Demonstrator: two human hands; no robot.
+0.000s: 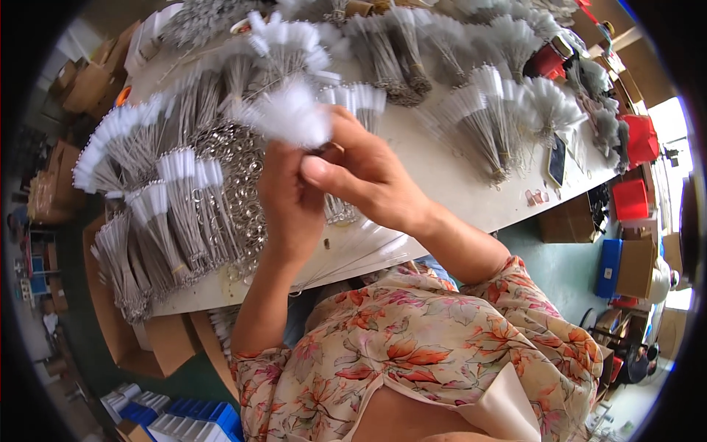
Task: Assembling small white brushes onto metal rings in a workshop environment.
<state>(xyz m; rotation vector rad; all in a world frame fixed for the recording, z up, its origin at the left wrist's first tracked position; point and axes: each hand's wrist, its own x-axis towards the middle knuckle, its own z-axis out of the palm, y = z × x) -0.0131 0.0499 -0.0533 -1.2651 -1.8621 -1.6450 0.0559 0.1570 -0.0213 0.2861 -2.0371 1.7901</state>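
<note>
A bundle of wire brushes (291, 118) with white bristle heads is held up over the table, its heads smeared by motion. My left hand (283, 202) is closed round the stems just below the bristles. My right hand (379, 177) meets it from the right, its fingers curled in at the same bundle and its thumb lying across toward the left hand. Most of the stems are hidden by my hands. Beyond and left of them lies a heap of shiny metal rings (239, 173). Several loose wire stems (361, 258) lie on the table below my hands.
More brush bundles (173, 199) crowd the left of the white table (434, 184), and others (490, 118) lie at the right and far side. A phone (557, 160) rests near the right edge. Cardboard boxes (158, 342) and blue bins (221, 416) stand below at the left.
</note>
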